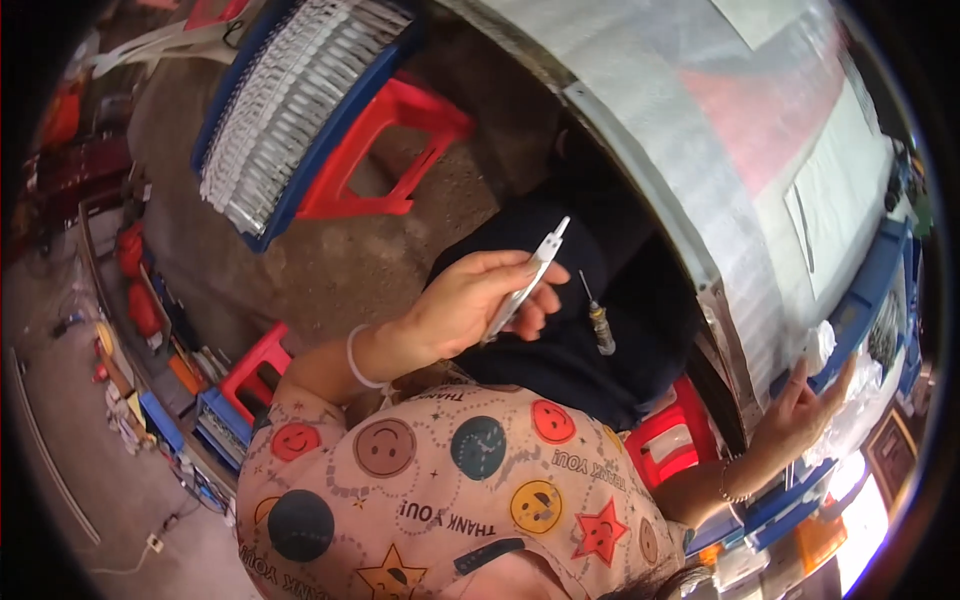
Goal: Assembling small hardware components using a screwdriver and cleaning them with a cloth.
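My left hand (490, 300) is closed around a slim silvery metal piece (540, 262), with a narrow tip and small holes showing past my fingers. It is held over my dark-clothed lap. On my lap lies a small screwdriver (600, 325) with a thin shaft and a yellowish see-through handle. My right hand (800, 415) reaches out at the far right with its fingers apart. Just beyond its fingertips is a white crumpled lump (820, 345), beside a clear plastic bag (850, 415); whether the fingers touch either is not plain.
A blue tray (225, 110) packed with rows of silvery metal pieces rests on a red stool (385, 150) at upper left. The covered worktable (660, 130) curves along my right, with paper sheets (835, 190) and a blue bin (865, 290). Cluttered shelving (150, 330) lines the left.
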A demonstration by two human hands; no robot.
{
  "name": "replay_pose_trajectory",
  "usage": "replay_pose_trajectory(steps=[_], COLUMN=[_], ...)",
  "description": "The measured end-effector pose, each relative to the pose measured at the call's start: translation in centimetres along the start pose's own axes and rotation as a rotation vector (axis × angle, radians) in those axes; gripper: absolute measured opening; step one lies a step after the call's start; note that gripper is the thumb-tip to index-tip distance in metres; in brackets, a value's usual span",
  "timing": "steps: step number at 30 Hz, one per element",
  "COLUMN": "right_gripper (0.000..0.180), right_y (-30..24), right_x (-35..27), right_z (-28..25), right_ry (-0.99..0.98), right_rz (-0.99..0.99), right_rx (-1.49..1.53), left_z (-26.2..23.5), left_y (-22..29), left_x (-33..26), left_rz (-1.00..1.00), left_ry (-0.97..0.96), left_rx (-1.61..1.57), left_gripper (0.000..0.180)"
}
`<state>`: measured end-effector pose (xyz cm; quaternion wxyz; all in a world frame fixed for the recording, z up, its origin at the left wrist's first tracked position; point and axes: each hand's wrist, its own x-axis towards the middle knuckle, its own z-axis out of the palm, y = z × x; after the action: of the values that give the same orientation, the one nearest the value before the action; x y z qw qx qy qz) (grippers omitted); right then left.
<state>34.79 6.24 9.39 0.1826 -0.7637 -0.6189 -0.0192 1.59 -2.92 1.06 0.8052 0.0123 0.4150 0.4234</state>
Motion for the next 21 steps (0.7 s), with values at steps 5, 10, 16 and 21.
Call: replay_pose_trajectory(steps=[5,10,16,21], right_gripper=[0.032,0.015,0.014,0.012], right_y=[-1.8,-10.5,-12.8,-13.9], right_x=[-3.6,-8.4,-10.2,-11.7], right_z=[2.1,5.9,9.0,9.0], right_ry=[0.053,-0.918,-1.169,-0.82], right_rz=[-0.412,-0.39,-0.404,-0.768], right_rx=[0.193,0.774,0.945,0.738], left_z=[0.1,-0.1,-1.0,-1.0], left_y=[-0.3,-0.8,-1.6,-1.8], left_x=[0.2,0.0,0.3,0.0], left_rz=[0.026,0.051,0.135,0.183], left_ry=[-0.043,0.008,0.012,0.051], left_rx=[-0.182,-0.27,-0.289,-0.22], left_gripper=[0.034,0.033,0.03,0.032])
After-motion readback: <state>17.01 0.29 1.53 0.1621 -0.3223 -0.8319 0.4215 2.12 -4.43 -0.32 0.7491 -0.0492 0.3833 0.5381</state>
